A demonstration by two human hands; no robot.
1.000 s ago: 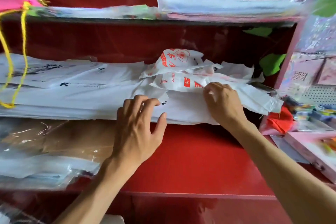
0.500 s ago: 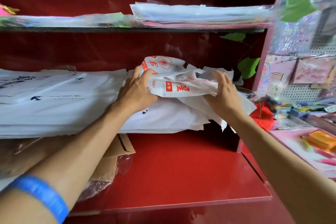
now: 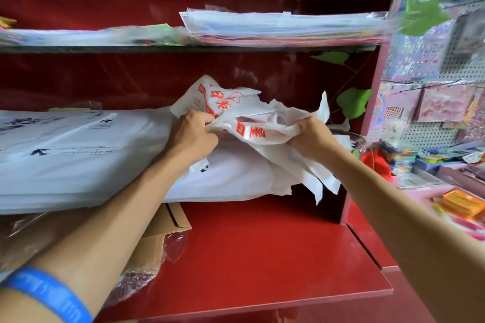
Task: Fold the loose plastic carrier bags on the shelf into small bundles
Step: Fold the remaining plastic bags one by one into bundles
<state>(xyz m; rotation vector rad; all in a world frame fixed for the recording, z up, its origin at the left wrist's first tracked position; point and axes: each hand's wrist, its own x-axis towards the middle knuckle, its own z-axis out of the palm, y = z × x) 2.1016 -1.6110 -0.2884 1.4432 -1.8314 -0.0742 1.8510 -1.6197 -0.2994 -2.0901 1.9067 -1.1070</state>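
Note:
A crumpled bunch of white carrier bags with red print [image 3: 252, 123] lies on top of a flat stack of white bags with black print [image 3: 78, 155] on the red shelf [image 3: 262, 257]. My left hand [image 3: 193, 136] grips the bunch at its left side, fingers curled into the plastic. My right hand [image 3: 312, 137] grips its right side, and loose ends of the bags hang down below that hand over the stack's edge.
An upper shelf [image 3: 183, 48] carries flat packs of plastic-wrapped sheets [image 3: 283, 25]. Brown cardboard in clear wrap [image 3: 157, 241] lies under the stack at the left. Green leaves [image 3: 353, 102] and a pegboard with small goods [image 3: 433, 118] stand to the right.
Both hands went from lying on the flat stack to closing on the red-printed bunch. They have gathered it tighter and lifted it a little.

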